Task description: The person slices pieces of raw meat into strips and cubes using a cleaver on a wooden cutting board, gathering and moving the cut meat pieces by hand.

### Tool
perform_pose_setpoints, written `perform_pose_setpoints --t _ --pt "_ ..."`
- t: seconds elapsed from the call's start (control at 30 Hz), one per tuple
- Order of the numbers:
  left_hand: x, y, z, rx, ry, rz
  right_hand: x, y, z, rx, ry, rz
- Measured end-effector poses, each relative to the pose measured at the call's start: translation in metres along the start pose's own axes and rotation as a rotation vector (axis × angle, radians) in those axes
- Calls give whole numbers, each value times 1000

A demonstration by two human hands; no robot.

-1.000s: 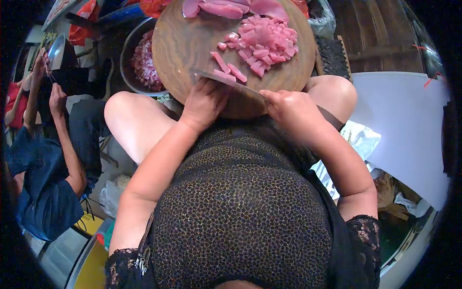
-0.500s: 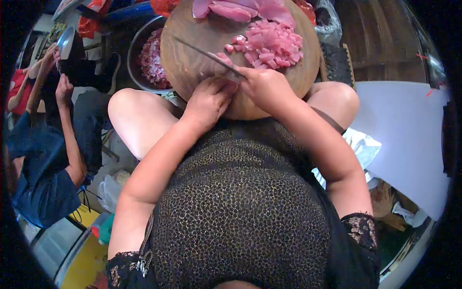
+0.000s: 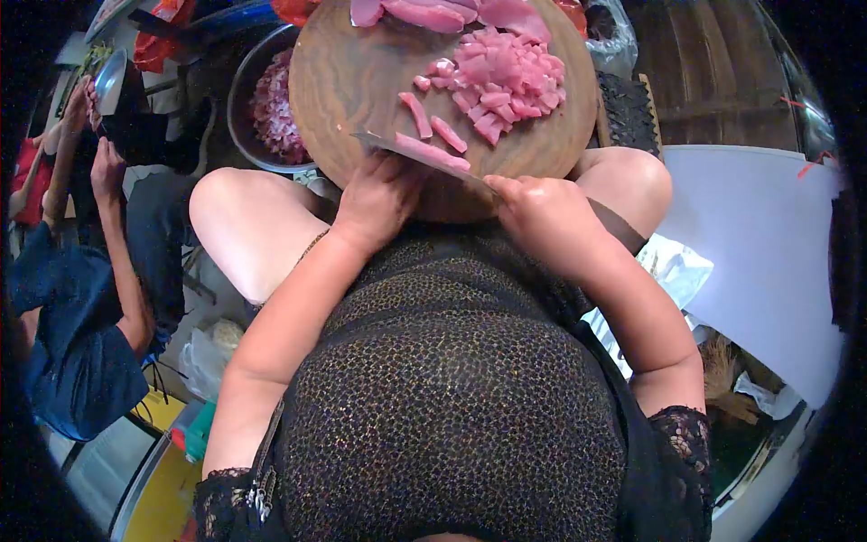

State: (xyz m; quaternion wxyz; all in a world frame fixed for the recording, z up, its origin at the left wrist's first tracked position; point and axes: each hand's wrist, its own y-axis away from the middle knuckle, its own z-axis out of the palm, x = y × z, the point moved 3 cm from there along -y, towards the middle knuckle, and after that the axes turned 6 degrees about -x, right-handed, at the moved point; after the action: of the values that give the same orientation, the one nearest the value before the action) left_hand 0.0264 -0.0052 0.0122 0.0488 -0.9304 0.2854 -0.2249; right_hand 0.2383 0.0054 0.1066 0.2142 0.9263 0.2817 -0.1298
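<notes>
My right hand [image 3: 542, 212] is closed round the handle end of a knife [image 3: 429, 161], whose blade points left across the near part of a round wooden board [image 3: 348, 81]. Behind the blade, my left hand [image 3: 381, 194] has its fingers bent down at the board's near edge; what lies under them is hidden. Several pink meat strips [image 3: 449, 135] lie just beyond the blade. Farther back on the right is a heap of diced meat [image 3: 510, 77], with larger meat slices [image 3: 429, 13] at the far edge.
A metal bowl [image 3: 239, 108] of chopped meat stands left of the board. At the far left a person in a dark shirt [image 3: 77, 334] holds something by a metal basin [image 3: 110, 81]. A plastic bag [image 3: 614, 45] lies beyond the board's right side.
The knife has turned flatter and moved nearer to me. My right hand has shifted right and down. Separate meat strips now show beyond the blade.
</notes>
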Motion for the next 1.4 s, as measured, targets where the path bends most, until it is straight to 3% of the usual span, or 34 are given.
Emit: perform_pose_setpoints --t 0.27,0.47,0.57,0.87,1.13,1.23,1.3,1.37,1.4 --pt "2 1 -3 41 100 -28 -18 -61 17 -70 30 -49" --pt "7 4 -13 129 69 -15 -5 -63 16 277 -110 -22" --pt "7 16 -7 102 58 -45 -8 -32 2 120 -58 -27" --pt "2 11 2 79 -68 3 0 6 10 41 4 -15" --pt "2 12 -3 94 35 -28 -16 -27 14 -80 21 -40" --pt "-1 12 -2 -12 81 -130 -22 -69 23 -112 76 -63" --pt "3 12 -9 65 120 -31 -25 -73 34 -167 104 -50" --pt "8 13 -13 98 111 -26 -15 -71 28 156 -40 -35" --pt "8 14 -12 121 118 -26 -13 -68 21 160 -30 -46"
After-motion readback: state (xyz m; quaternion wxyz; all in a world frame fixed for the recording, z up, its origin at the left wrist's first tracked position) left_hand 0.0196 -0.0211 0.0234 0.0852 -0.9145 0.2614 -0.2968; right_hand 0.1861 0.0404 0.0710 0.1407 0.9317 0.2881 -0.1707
